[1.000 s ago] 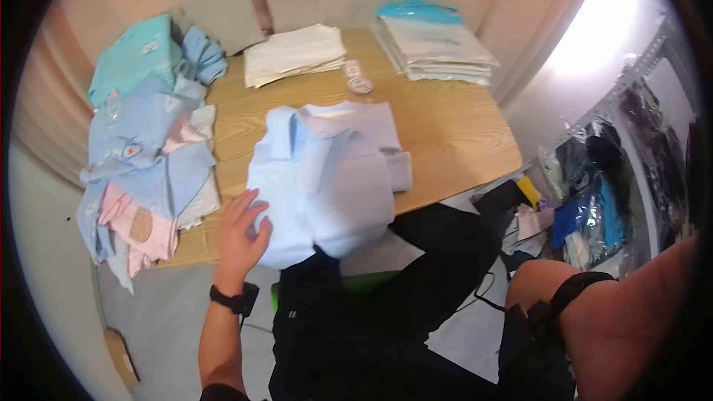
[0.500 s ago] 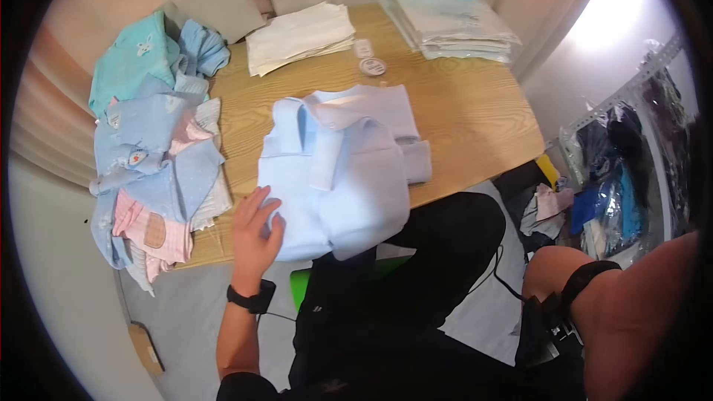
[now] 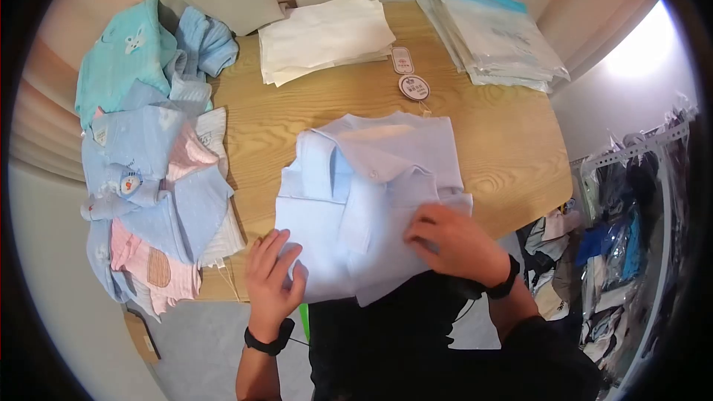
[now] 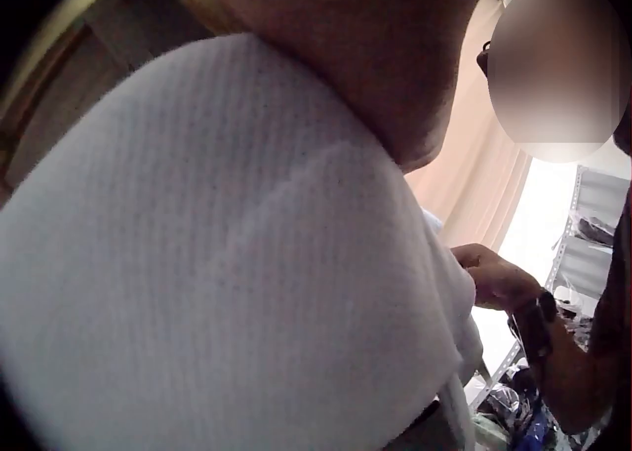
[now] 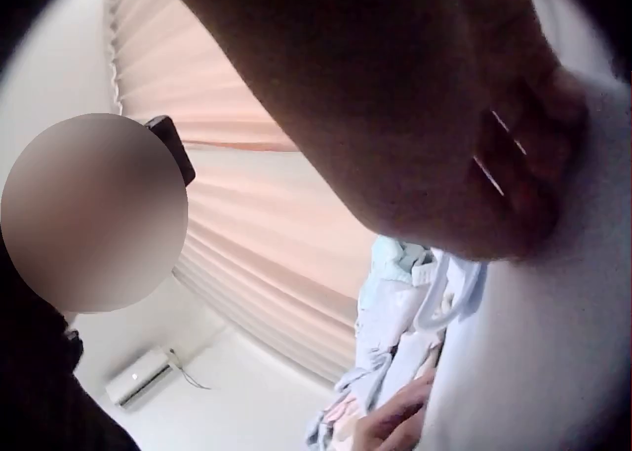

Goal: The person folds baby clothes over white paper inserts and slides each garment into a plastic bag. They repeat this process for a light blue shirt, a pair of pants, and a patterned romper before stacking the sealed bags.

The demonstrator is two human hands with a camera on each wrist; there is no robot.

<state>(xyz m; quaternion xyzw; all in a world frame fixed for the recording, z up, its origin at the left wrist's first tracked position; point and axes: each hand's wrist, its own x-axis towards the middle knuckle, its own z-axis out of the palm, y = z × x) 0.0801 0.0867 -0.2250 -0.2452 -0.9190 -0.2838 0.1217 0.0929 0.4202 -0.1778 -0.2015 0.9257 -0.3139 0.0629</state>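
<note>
A light blue knit garment (image 3: 397,215), folded with its collar towards the back, lies at the table's front edge. In the head view my left hand (image 3: 273,275) rests at its left edge, fingers extended and thumb apart. My right hand (image 3: 454,243) is over its right side, fingers loosely bent. In the right wrist view the fingertips of the right hand (image 5: 533,164) are right at the cloth. Pale ribbed fabric (image 4: 227,244) fills much of the left wrist view. A round paper tag (image 3: 414,87) and a rectangular tag (image 3: 402,60) lie behind the collar.
Blue, pink and teal clothes (image 3: 148,178) are heaped along the left of the wooden table (image 3: 512,156). White sheets (image 3: 327,38) lie at the back, and clear plastic bags (image 3: 497,37) are stacked at the back right. A metal rack (image 3: 631,148) with bagged clothes stands to the right.
My right hand, out of sight beyond the right arm in the earlier frames, has come up over the garment's right side. The left hand stays at the left edge; the head view has shifted.
</note>
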